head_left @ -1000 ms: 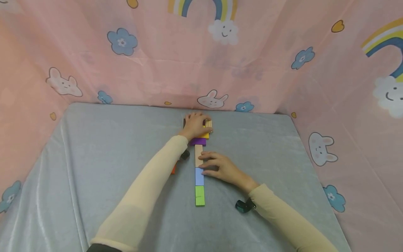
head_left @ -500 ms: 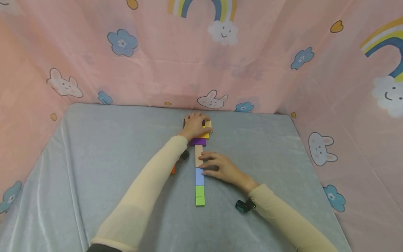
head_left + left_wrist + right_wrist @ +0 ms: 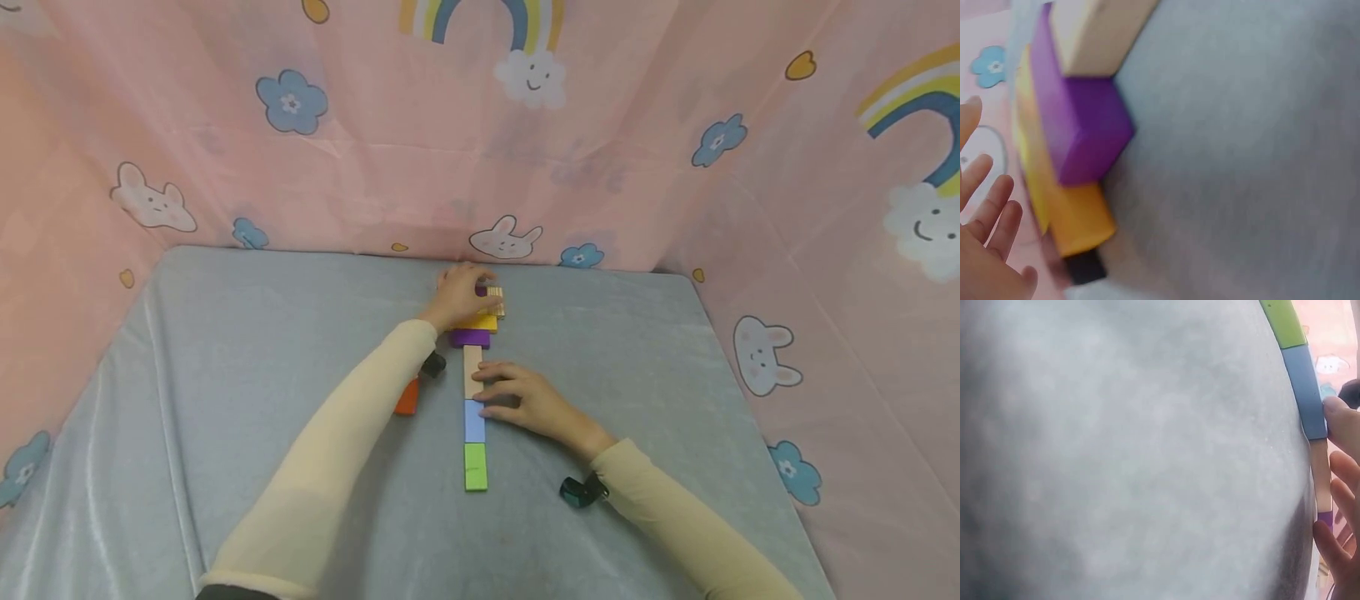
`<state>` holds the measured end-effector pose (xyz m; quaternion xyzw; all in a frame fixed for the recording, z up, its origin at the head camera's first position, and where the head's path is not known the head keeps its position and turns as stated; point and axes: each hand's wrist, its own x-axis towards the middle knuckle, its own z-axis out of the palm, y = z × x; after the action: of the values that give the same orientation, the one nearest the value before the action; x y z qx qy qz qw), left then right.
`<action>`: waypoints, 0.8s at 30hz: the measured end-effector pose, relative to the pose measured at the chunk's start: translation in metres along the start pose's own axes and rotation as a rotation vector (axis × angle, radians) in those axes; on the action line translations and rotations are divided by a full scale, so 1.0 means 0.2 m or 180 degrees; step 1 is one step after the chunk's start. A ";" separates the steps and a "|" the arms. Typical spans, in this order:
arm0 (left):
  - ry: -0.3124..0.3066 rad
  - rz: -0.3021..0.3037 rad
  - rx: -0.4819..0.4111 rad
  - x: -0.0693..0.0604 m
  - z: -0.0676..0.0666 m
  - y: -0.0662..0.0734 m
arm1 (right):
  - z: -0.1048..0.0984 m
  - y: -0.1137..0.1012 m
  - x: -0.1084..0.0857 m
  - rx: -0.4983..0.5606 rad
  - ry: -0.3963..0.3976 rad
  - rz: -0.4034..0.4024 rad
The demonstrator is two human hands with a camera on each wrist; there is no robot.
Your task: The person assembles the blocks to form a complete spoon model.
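Note:
In the head view a row of coloured blocks runs away from me: a green block [image 3: 476,468], a light blue block [image 3: 475,425], a plain wooden block [image 3: 472,362], a purple block [image 3: 470,338] set crosswise and a yellow block [image 3: 484,323]. At the far end, my left hand [image 3: 456,298] is over the blocks with its fingers spread; a ribbed wooden piece [image 3: 497,293] shows by its thumb. The left wrist view shows those fingers loose, holding nothing. My right hand [image 3: 534,402] lies beside the row, its relaxed fingertips at the wooden and light blue blocks.
An orange-red block [image 3: 407,398] lies left of the row, partly behind my left forearm. Grey cloth [image 3: 637,358] covers the table. A pink patterned curtain [image 3: 360,167] hangs along the back and sides.
My left hand has shifted slightly left and back off the far blocks, uncovering more of the yellow, far purple and orange-red blocks. My right hand has stayed put.

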<state>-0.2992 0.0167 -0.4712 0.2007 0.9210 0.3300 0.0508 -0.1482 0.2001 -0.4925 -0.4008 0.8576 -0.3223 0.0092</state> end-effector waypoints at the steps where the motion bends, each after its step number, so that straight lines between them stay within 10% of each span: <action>1: 0.0032 0.0031 -0.0065 -0.01 -0.02 0.00 | 0.00 0.00 0.00 0.0002 -0.0015 0.0019; 7: 0.0073 0.0250 -0.0617 -0.10 -0.17 -0.04 | 0.00 -0.01 0.00 -0.0014 -0.0051 0.0087; 16: -0.0128 0.0090 -0.1067 -0.43 -0.34 -0.11 | 0.00 -0.01 0.00 -0.0025 -0.0089 0.0178; 24: -0.0007 -0.0242 -0.0948 -0.79 -0.27 -0.14 | -0.01 -0.02 -0.01 0.0033 -0.0089 0.0209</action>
<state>-0.1762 -0.0988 -0.4539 0.1562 0.8688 0.4606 0.0935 -0.1453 0.2006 -0.4901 -0.3767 0.8684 -0.3206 0.0338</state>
